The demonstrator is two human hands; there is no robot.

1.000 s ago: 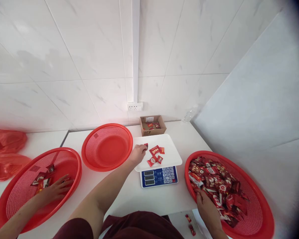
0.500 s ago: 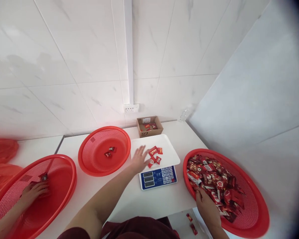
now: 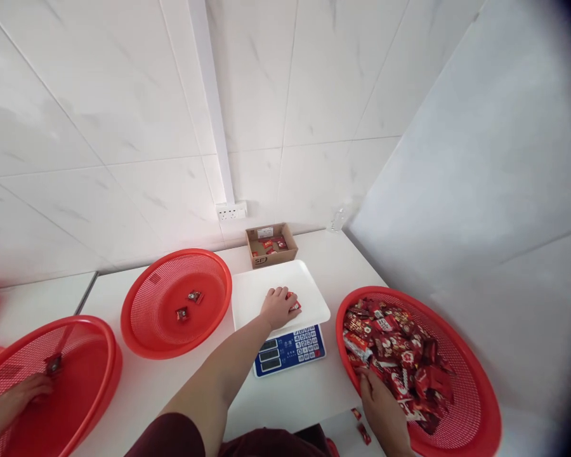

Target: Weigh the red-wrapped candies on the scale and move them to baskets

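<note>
My left hand lies on the white tray of a blue scale, fingers curled over a small bunch of red wrapped candies that peek out beside it. My right hand rests flat on the pile of red candies in the red mesh basket at the right, near its front rim, fingers stretched among the wrappers. Two candies lie in the middle red basket.
A small cardboard box with candies stands by the wall under a socket. Another person's hand reaches into a third red basket at the left. Two candies lie below the table edge.
Two candies have appeared in the middle basket. My left hand opened beside the tray's candies, then closed over them. The other person's hand slid left. The view swung right.
</note>
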